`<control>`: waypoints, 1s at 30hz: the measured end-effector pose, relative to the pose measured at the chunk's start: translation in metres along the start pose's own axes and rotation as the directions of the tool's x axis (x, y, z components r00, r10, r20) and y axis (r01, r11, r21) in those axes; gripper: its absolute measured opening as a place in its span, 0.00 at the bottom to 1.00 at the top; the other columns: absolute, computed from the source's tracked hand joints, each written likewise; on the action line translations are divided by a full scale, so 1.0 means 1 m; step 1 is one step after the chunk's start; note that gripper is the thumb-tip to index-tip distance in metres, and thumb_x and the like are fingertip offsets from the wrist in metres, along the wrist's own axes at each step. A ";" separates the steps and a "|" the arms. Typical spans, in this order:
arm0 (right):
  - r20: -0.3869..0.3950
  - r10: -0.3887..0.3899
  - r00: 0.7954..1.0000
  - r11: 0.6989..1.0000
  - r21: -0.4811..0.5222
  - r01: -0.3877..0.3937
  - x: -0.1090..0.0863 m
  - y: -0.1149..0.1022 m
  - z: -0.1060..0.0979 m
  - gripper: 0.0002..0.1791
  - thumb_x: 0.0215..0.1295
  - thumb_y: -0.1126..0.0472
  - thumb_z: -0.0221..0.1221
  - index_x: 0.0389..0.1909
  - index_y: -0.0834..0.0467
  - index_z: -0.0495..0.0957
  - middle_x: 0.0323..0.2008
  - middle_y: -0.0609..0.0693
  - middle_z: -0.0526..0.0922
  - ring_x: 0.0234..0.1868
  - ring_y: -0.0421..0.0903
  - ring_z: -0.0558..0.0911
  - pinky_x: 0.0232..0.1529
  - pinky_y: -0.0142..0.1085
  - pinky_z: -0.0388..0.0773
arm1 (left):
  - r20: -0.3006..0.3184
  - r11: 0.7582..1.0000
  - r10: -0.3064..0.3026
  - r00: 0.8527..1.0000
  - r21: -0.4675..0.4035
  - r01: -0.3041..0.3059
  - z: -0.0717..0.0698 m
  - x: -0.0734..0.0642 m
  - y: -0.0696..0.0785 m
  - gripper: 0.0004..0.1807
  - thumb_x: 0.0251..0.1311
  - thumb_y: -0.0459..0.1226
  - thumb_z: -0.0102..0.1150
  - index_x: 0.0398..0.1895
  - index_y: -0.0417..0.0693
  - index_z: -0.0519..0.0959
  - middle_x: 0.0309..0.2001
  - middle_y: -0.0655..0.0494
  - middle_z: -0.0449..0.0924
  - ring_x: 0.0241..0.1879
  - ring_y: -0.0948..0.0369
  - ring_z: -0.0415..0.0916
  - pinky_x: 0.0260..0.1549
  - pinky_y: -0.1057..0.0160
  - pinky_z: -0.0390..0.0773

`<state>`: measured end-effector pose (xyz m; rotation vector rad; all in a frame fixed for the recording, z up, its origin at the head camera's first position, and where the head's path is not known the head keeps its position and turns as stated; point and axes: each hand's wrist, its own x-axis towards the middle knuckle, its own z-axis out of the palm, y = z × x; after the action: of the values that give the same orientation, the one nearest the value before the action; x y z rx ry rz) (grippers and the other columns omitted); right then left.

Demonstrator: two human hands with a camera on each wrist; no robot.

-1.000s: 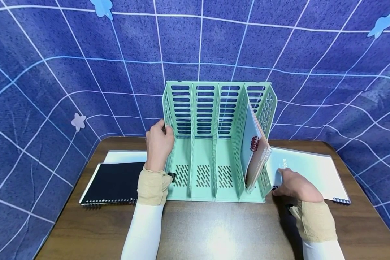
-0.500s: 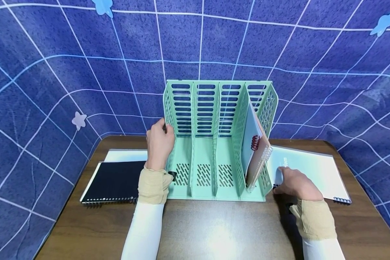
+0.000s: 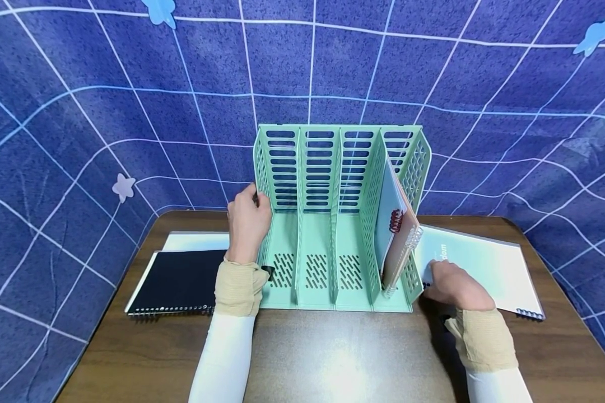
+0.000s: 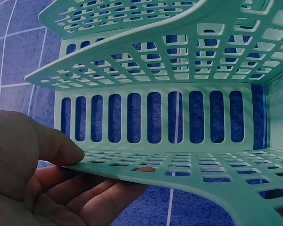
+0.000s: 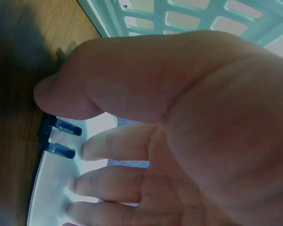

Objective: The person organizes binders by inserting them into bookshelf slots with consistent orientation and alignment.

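A mint-green file organizer (image 3: 315,299) with several upright compartments stands on the table. My left hand (image 3: 249,224) grips its left side wall (image 4: 146,175), thumb inside and fingers outside. To the organizer's right lies a spiral notebook (image 3: 484,263) with a pale blue-to-white cover and dark coils. My right hand (image 3: 461,285) is over its near-left corner; the fingers (image 5: 118,183) extend across the cover, and the thumb (image 5: 66,96) is beside the coil edge. In the rightmost compartment a blue notebook (image 3: 385,207) with red coils and a pinkish-beige notebook (image 3: 400,246) with clear coils lean upright.
A black spiral notebook (image 3: 181,280) lies left of the organizer, partly over a white-and-pale-blue one (image 3: 196,240). The brown wooden table (image 3: 307,358) extends in front. Behind hangs a blue cloth (image 3: 333,67) with white grid lines and star shapes.
My right hand has shifted slightly left toward the organizer, and the far right end of the pale notebook has moved slightly right and nearer. My left hand stays on the side wall.
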<state>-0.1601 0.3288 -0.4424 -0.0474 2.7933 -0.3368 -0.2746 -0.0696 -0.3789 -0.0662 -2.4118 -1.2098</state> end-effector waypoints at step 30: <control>-0.006 -0.009 1.000 0.999 0.036 0.010 0.002 0.001 0.000 0.10 0.57 0.64 0.61 0.34 0.68 0.75 0.28 0.56 0.75 0.33 0.53 0.75 0.36 0.50 0.76 | 0.004 1.000 -0.015 1.000 -0.018 0.015 -0.001 -0.003 0.002 0.15 0.75 0.38 0.47 0.25 0.48 0.72 0.17 0.52 0.69 0.14 0.53 0.63 0.19 0.55 0.65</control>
<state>-0.1620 0.3294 -0.4436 -0.0515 2.7929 -0.3901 -0.2712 -0.0687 -0.3784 -0.0561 -2.4091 -1.2388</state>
